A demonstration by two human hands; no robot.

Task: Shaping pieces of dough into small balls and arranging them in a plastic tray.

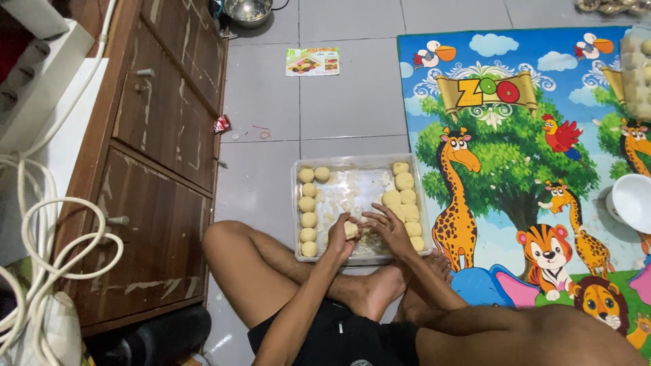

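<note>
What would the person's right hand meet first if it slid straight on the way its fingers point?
Probably the pale dough ball held in the left hand; the right hand points left across the clear plastic tray, though depth is unclear.

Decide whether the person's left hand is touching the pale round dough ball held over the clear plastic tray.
Touching. The head view shows the left hand cupped around the pale dough ball, fingers wrapped against it with no gap, above the clear plastic tray.

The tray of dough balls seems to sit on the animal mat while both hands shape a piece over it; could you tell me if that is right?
Not quite: in the head view the tray sits on the grey floor tiles beside the mat, not on it. The rest holds: the left hand and right hand shape a dough piece over the tray.
</note>
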